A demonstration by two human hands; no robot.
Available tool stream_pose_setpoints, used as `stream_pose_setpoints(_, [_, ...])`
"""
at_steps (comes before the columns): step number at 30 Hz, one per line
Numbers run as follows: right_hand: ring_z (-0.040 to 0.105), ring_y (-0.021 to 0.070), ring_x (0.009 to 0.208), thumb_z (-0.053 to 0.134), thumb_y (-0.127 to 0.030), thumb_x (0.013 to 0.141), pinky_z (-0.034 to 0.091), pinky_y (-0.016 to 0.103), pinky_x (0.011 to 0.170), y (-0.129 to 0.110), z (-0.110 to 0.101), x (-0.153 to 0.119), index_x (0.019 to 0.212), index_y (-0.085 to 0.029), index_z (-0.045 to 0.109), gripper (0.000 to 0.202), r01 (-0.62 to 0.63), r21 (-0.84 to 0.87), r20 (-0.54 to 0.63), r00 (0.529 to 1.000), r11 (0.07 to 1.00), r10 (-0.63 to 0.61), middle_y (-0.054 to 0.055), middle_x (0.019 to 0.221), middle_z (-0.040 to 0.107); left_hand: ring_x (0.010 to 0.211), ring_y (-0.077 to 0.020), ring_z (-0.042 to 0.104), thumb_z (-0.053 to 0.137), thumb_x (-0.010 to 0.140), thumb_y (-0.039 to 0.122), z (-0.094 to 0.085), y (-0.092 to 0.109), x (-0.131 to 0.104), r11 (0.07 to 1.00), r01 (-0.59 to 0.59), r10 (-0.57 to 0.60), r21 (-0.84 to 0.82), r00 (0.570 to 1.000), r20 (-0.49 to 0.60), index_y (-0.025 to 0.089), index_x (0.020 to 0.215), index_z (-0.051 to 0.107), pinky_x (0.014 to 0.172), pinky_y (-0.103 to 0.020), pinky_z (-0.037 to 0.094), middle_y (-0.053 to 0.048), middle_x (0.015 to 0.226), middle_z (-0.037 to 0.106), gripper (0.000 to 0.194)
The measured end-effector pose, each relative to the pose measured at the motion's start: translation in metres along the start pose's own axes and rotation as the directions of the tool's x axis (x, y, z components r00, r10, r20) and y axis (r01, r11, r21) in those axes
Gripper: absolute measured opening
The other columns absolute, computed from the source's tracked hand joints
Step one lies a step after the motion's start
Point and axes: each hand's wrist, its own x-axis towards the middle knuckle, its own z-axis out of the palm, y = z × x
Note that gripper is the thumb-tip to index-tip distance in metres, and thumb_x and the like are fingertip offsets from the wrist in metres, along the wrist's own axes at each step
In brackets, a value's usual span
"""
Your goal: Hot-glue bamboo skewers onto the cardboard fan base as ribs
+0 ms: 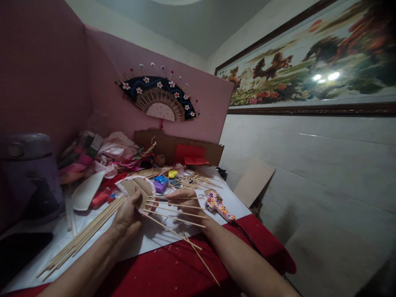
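Observation:
My left hand point(128, 214) is closed on a half-round cardboard piece point(130, 189) with pale gathered fabric along its curved edge. Several thin bamboo sticks point(177, 209) fan out to the right from that piece. Close to its right edge, my right hand point(184, 200) pinches at the uppermost stick; a small greyish bit by the fingertips is too indistinct to name. Two lower sticks cross over the red cloth point(173, 268). Right of my right hand lies a flower-patterned glue gun point(218, 206) with a black cord.
A bundle of bamboo sticks point(83, 237) lies at left, near a purple flask point(29, 177) and white dish point(88, 192). Behind are blue and purple packets point(160, 185), short sticks point(198, 179) and piled fabric point(116, 148). A decorated fan point(159, 99) hangs on the pink panel.

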Motion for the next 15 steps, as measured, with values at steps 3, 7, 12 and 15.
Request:
stream_pose_setpoints(3, [0.067,0.0249,0.077,0.074,-0.053,0.046,0.05,0.039,0.076,-0.003,0.003,-0.002,0.062,-0.021,0.068,0.037,-0.04,0.092,0.098,0.995,0.995,0.031,0.007,0.071,0.069,0.044,-0.0128,0.056,0.046,0.087,0.02,0.0,-0.001,-0.001,1.0,0.0,0.0,-0.017,1.0,0.03,0.014,0.08,0.059,0.041,-0.025,0.048,-0.002,0.059,0.061,0.016])
stream_pose_setpoints(7, [0.066,0.0246,0.078,0.076,-0.049,0.045,0.05,0.039,0.078,0.006,0.001,0.002,0.066,-0.022,0.071,0.035,-0.025,0.137,0.085,0.996,0.99,0.014,0.006,0.075,0.071,0.044,-0.013,0.056,0.048,0.086,0.02,0.0,-0.001,-0.003,1.0,-0.01,0.011,-0.023,0.999,0.031,0.013,0.082,0.059,0.042,-0.025,0.049,-0.003,0.06,0.062,0.014])
stream_pose_setpoints(12, [0.066,0.0256,0.072,0.079,-0.043,0.043,0.051,0.039,0.075,0.021,-0.004,0.008,0.072,-0.02,0.074,0.038,0.001,0.17,0.082,0.996,0.985,-0.016,0.008,0.075,0.071,0.043,-0.0131,0.056,0.051,0.084,0.017,-0.001,-0.002,-0.002,1.0,-0.023,0.024,-0.019,0.999,0.041,0.012,0.079,0.06,0.041,-0.026,0.048,-0.003,0.059,0.063,0.011])
stream_pose_setpoints(15, [0.066,0.0264,0.076,0.078,-0.039,0.046,0.051,0.037,0.074,0.029,-0.006,0.009,0.078,-0.019,0.075,0.038,0.014,0.187,0.102,0.994,0.982,-0.034,0.008,0.08,0.072,0.045,-0.0136,0.058,0.052,0.081,0.014,-0.003,-0.002,-0.001,1.0,-0.016,0.017,-0.019,0.999,0.037,0.012,0.076,0.06,0.043,-0.026,0.05,-0.003,0.059,0.063,0.01])
